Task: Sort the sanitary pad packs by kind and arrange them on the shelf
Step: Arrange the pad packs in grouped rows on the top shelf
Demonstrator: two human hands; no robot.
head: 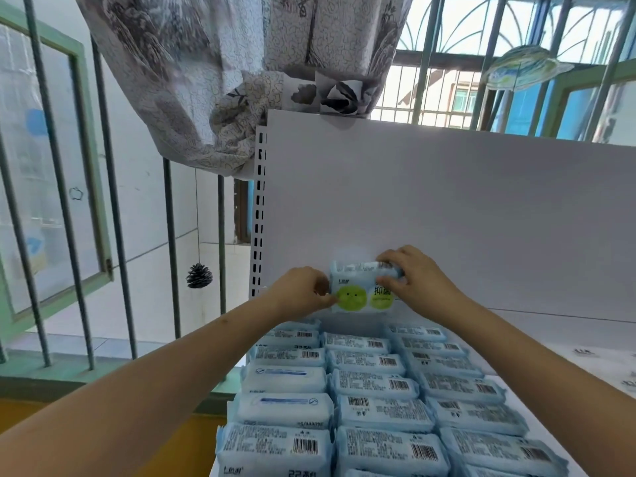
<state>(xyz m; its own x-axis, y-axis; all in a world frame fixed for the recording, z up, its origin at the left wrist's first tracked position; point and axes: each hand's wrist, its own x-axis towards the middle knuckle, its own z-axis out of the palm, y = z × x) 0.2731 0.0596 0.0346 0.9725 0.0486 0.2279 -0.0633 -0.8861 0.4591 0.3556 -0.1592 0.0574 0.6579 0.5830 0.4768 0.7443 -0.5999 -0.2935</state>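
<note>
- Where the white shelf [568,342] meets its white back panel [447,208], with a patterned curtain [213,74], window bars [426,63] and a hanging pine cone [199,276] around.
- Blue-white pad packs [375,383] in three rows on the shelf, barcodes up; "22" on the nearest left pack.
- Held upright against the panel behind the rows: one pack [361,287] with two green circles and Chinese print.
- Left hand [303,292] pinching its left edge, fingers curled.
- Right hand [413,277] gripping its top right corner.
</note>
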